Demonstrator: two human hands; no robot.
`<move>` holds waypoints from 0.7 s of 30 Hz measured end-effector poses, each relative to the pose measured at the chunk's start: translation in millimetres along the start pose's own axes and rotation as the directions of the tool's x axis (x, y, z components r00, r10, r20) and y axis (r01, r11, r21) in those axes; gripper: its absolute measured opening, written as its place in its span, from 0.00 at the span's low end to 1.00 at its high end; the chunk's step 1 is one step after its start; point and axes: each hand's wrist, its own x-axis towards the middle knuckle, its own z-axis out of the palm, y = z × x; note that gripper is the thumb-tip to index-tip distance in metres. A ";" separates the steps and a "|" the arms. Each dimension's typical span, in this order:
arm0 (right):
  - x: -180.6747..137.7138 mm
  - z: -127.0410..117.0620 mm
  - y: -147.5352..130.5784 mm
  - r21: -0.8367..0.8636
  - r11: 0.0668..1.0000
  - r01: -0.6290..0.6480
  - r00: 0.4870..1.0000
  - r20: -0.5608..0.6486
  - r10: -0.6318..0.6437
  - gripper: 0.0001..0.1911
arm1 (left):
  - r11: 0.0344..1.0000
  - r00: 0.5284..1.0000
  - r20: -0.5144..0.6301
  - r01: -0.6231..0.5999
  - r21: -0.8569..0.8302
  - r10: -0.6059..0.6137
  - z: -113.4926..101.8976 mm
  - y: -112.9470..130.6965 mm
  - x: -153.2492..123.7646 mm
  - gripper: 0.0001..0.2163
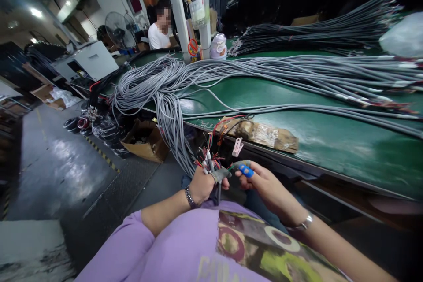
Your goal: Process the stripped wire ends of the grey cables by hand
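My left hand (pixel 202 185) is closed around the end of a grey cable (pixel 213 168), whose red and coloured inner wires fan out above my fist. My right hand (pixel 267 185) pinches a small blue-handled tool (pixel 245 170) just to the right of that cable end, its tip close to the wires. Both hands hover in front of my lap, below the edge of the green table (pixel 330 141). The grey cable runs up from my left hand into a thick bundle (pixel 170 119) hanging off the table edge.
Long grey cable bundles (pixel 297 75) lie across the green table. A taped cardboard block (pixel 264 134) sits at its near edge. An open cardboard box (pixel 145 139) and cable coils stand on the floor at left. Another person (pixel 160 31) sits at the far end beside white posts.
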 end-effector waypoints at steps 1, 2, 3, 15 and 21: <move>-0.2 4.4 0.7 0.011 1.000 0.006 1.000 0.014 -0.006 0.21 | 1.000 1.000 0.012 -0.012 0.015 0.012 -0.5 -0.8 0.5 0.20; -0.1 8.8 0.4 0.020 1.000 0.024 0.999 0.029 -0.024 0.20 | 0.999 0.999 0.031 -0.027 0.035 0.026 -1.2 -0.9 0.9 0.20; 0.3 12.6 -0.7 0.028 0.999 0.047 0.998 0.042 -0.048 0.18 | 0.997 0.997 0.061 -0.040 0.060 0.036 -2.0 -0.4 1.4 0.21; 16.3 17.1 -0.7 -0.106 0.978 0.179 0.980 0.103 -0.168 0.14 | 0.993 0.994 0.099 -0.063 0.103 0.053 -14.1 -6.9 4.3 0.19; 13.7 22.1 1.1 -0.095 0.985 0.144 0.989 0.029 -0.142 0.17 | 1.000 1.000 0.007 -0.019 -0.016 0.019 -9.9 -18.2 8.1 0.23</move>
